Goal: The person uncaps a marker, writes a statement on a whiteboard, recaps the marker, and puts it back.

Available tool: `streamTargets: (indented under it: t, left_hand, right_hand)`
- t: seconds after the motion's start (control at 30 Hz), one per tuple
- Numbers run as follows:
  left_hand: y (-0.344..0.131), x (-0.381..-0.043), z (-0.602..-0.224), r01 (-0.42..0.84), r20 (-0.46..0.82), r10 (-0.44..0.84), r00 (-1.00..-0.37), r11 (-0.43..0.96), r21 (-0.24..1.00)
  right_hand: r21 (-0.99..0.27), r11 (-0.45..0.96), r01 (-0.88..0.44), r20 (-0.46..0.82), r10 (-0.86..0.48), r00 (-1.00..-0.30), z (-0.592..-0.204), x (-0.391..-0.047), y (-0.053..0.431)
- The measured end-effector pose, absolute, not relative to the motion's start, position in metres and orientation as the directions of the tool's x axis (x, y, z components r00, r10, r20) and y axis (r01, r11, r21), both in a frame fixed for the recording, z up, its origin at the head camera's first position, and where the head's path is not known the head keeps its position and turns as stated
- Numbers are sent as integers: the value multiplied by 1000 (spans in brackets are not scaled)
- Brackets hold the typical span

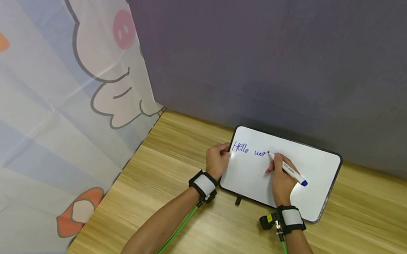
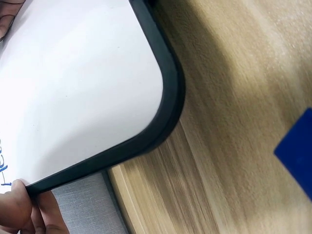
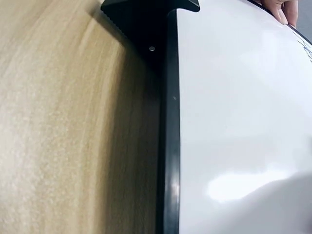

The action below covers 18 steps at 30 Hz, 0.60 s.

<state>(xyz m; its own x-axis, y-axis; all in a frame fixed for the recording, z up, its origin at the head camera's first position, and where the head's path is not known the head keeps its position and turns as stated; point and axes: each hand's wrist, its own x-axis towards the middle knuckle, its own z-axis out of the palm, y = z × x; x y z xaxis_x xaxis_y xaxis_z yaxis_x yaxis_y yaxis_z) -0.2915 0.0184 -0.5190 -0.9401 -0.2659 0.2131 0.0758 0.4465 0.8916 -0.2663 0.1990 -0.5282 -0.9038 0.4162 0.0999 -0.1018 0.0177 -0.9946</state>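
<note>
A small whiteboard (image 1: 248,175) with a black frame stands tilted on the table, with blue handwriting "Hello wor" (image 1: 249,149) near its top left. My right hand (image 1: 283,177) grips a white marker (image 1: 289,169), whose blue cap sits on the back end. The marker's dark tip is right at the end of the last letter. At the board's left edge, my left hand (image 1: 217,159) pinches the frame. The left wrist view shows the thumb (image 2: 17,202) on the white face, with other fingers behind the frame.
A black stand (image 3: 146,24) juts from under the board's lower edge. The wood-grain table (image 1: 223,248) meets a grey panel (image 1: 299,71) behind the board. A cartoon-printed cloth (image 1: 22,136) hangs along the left. Green cables (image 1: 171,241) run from both wristbands.
</note>
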Motion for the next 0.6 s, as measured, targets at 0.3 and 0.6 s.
streamTargets:
  t: [0.3,0.6]
  left_hand:
    - [18,-292,-521,79,216,-267,-939,444,893]
    - [19,-292,-519,65,199,-269,-942,438,897]
  right_hand:
    - [-986,43,-161,164,417,-894,-540,-270,200]
    - [-977,172,-129,192,423,-886,-565,-277,207]
